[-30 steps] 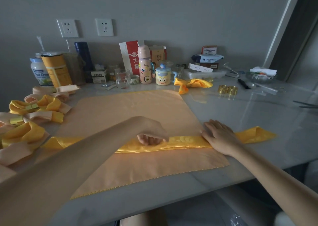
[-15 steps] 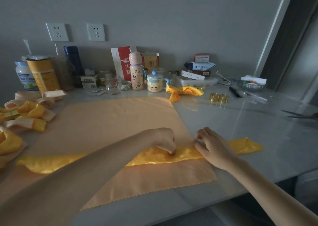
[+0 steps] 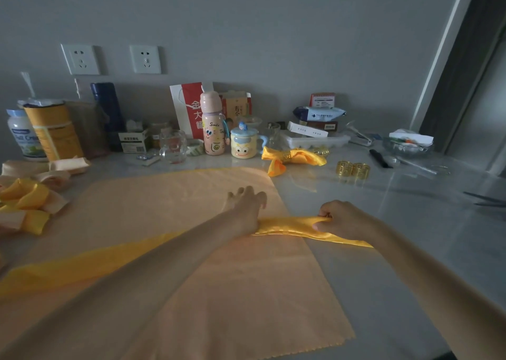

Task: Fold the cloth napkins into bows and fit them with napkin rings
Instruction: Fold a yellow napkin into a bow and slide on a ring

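A pale grey, glossy surface (image 3: 410, 250) runs along a wall. A large square peach cloth napkin (image 3: 164, 209) lies flat on it. A folded yellow satin strip (image 3: 350, 240) crosses the napkin, its right end on bare surface. Behind lie a finished yellow bow (image 3: 294, 158) and two gold napkin rings (image 3: 352, 170). A heap of yellow and peach bows (image 3: 24, 201) sits at the left edge. A cartoon-face mug (image 3: 243, 146) stands among bottles and jars by the wall.

A yellow napkin (image 3: 287, 226), folded into a long narrow strip, is laid crosswise over a peach napkin (image 3: 164, 209) spread flat, and is raised a little near its right end; a finished yellow bow (image 3: 297, 158) and two gold rings (image 3: 352, 170) are set behind, with more bows (image 3: 27, 199) heaped at left.
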Available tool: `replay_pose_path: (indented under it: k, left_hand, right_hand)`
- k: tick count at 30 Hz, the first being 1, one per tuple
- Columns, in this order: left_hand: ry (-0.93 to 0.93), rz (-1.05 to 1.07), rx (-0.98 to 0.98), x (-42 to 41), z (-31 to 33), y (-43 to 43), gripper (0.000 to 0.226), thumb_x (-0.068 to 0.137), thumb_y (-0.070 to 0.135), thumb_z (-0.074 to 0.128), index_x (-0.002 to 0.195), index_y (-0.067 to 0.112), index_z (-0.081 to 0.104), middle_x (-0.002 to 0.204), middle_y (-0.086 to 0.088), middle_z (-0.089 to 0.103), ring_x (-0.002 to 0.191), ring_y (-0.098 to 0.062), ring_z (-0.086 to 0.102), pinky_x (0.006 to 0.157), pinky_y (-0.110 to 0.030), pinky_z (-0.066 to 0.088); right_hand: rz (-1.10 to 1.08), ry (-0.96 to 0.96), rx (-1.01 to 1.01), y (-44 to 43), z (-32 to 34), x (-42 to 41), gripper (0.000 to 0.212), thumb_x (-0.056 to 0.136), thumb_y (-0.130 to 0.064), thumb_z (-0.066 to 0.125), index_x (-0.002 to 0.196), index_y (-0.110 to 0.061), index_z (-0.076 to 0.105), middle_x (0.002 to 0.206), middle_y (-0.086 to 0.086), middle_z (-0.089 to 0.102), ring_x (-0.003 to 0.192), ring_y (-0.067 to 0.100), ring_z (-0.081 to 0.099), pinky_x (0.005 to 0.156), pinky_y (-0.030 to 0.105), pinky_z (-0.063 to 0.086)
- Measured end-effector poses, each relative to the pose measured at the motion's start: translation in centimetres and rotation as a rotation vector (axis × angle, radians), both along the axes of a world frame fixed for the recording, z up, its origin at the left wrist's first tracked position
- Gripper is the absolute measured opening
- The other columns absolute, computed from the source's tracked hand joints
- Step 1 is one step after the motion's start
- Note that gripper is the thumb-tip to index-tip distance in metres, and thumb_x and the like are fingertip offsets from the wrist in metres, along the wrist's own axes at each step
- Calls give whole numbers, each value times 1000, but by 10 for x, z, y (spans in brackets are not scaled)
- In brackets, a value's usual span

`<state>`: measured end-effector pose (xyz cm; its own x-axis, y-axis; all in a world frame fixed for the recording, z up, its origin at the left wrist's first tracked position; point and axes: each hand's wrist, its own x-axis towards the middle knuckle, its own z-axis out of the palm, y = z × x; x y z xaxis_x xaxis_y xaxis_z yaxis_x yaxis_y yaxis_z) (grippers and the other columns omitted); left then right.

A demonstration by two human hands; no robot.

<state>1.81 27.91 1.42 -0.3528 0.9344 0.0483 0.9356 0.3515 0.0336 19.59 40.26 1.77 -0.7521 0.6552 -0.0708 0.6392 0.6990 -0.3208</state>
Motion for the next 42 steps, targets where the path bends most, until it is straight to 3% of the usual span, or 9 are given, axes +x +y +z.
replay_pose_path:
  k: [5, 10, 16, 19, 22, 26, 32, 37, 42]
  left_hand:
    - [-223, -69, -98, 11, 4, 12, 27, 87, 12, 51, 110, 10, 66, 113, -6, 57, 103, -23, 56, 84, -31, 48]
    - [-667, 180, -219, 3, 17, 28, 24, 95, 16, 52, 87, 1, 68, 76, -7, 54, 58, -15, 50, 44, -17, 45]
    - [-739, 237, -248, -11, 25, 16, 23, 94, 11, 47, 71, 9, 50, 80, -9, 56, 63, -12, 47, 58, -19, 40]
    - [-825, 189, -201, -15, 21, -1, 6, 77, 8, 59, 83, 8, 57, 90, -14, 58, 76, -18, 50, 66, -26, 41]
    - [-911, 107, -160, -19, 14, -19, 17, 79, -9, 46, 80, 4, 58, 69, -11, 49, 53, -13, 48, 51, -18, 36]
    - [-912, 96, -103, -24, 11, -30, 19, 81, -8, 57, 91, 6, 65, 82, -10, 48, 76, -20, 42, 71, -27, 36]
    - [-965, 129, -9, -15, 17, -36, 14, 79, -4, 53, 84, 4, 63, 63, -4, 46, 58, -12, 38, 54, -21, 31]
    - [-460, 89, -23, -58, 24, -69, 25, 86, 13, 62, 110, 10, 68, 109, -2, 66, 100, -14, 60, 78, -18, 42]
    - [-404, 186, -172, -87, 18, -104, 32, 87, 27, 65, 115, 11, 64, 111, -1, 63, 98, -14, 56, 85, -23, 42]
  right_hand:
    - [-1, -3, 11, 1, 8, -6, 13, 86, -26, 62, 88, -16, 55, 91, -3, 52, 86, 15, 50, 59, 21, 34]
    - [47, 125, -267, -42, 41, -9, 11, 84, -29, 66, 79, -23, 58, 83, -5, 58, 76, 10, 53, 62, 23, 38]
    - [180, 337, -401, -114, 22, -54, 8, 84, -15, 66, 87, -10, 61, 95, 0, 62, 94, 14, 56, 76, 26, 38]
    - [264, 318, -578, -133, 15, -59, 9, 88, -24, 63, 89, -15, 64, 77, -12, 57, 76, 3, 54, 69, 19, 41]
    - [212, 365, -711, -125, 19, -51, 17, 91, -26, 56, 84, -15, 66, 73, -4, 64, 60, 8, 57, 55, 18, 44]
    - [-76, 540, -187, -89, -11, -60, 18, 88, -13, 57, 104, -16, 64, 104, 3, 64, 83, 13, 54, 72, 23, 39]
    - [52, 400, -86, -87, -43, -60, 35, 88, -24, 59, 122, -22, 52, 117, -1, 60, 102, 17, 56, 87, 32, 46]
    - [153, 336, 204, -88, -37, -63, 43, 85, -20, 66, 126, -26, 53, 124, 1, 46, 116, 22, 46, 96, 30, 37]
    - [469, 230, 449, -105, -32, -66, 46, 86, 3, 52, 125, -21, 57, 128, 2, 42, 118, 21, 43, 95, 28, 38]
